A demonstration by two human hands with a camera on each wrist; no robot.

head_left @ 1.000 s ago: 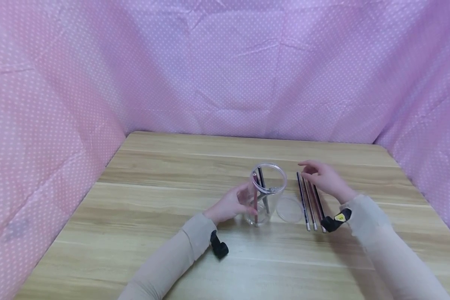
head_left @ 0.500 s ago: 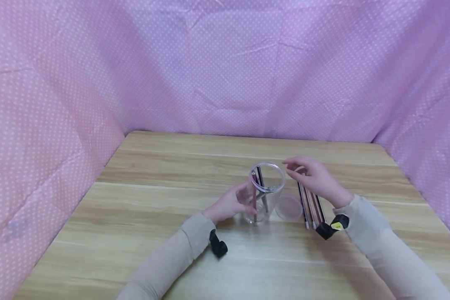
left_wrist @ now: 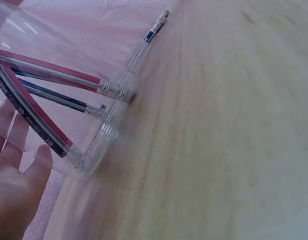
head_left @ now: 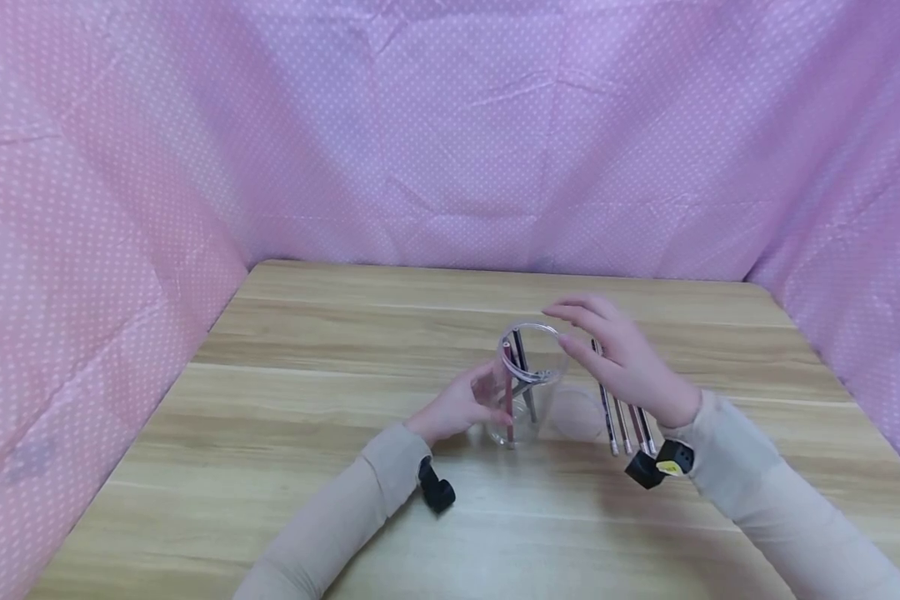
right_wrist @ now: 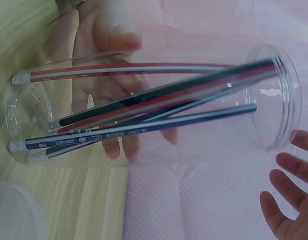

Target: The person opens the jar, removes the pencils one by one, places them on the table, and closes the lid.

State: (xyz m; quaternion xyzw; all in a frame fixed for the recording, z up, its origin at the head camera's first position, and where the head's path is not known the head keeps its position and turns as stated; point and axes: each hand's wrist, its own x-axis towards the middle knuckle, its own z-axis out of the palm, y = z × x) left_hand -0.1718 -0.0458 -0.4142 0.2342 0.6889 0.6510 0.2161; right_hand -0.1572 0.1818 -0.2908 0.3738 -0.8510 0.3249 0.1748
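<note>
Clear jar (head_left: 543, 398) stands upright on the wooden table (head_left: 307, 375); the left hand (head_left: 461, 408) grasps its side; the right hand (head_left: 626, 354) grips nothing, fingers apart beside the jar's top, contact unclear; a round lid (head_left: 576, 415) lies just beside; several striped pencils (right_wrist: 139, 125) lean inside; loose pencils (head_left: 622, 421) lie in a row rightward.

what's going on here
A person's left hand grips a clear jar standing on the table, with several pencils inside. The right hand, holding nothing, its fingers spread, is beside the jar's open top; I can't tell if it touches. More pencils lie in a row, and a clear lid lies between them and the jar.
</note>
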